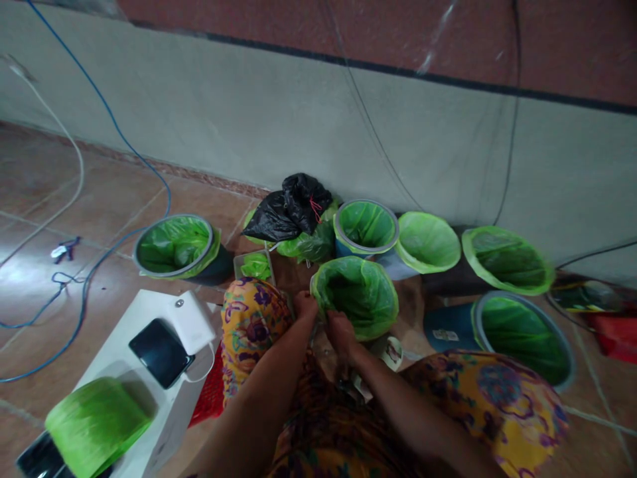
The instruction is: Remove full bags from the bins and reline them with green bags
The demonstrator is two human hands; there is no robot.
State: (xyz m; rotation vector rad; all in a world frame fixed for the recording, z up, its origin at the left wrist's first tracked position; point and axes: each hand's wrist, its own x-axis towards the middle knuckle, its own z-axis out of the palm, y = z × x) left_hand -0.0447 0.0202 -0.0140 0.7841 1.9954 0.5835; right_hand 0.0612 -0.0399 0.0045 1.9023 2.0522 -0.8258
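Observation:
Between my knees stands a trash bin lined with a green bag (pixel 365 302), its edge folded out over the rim. My left hand (pixel 304 305) is closed at the left side of that rim, holding the bag's edge. On the near side, my right hand (pixel 341 330) grips the same edge, with its fingertips partly hidden. The bin's own wall is mostly covered by the bag. A small box (pixel 271 262) with a crumpled green bag (pixel 255 266) in it sits just beyond my left knee.
Several lined bins stand around, including a left bin (pixel 174 245) and a tilted blue bin (pixel 452 326). Black bags (pixel 279 216) lie by the wall. A white stool (pixel 119 332) carries a phone (pixel 160 352), a power bank (pixel 192 322) and a green bag roll (pixel 97 421). A blue cable (pixel 107 109) crosses the floor.

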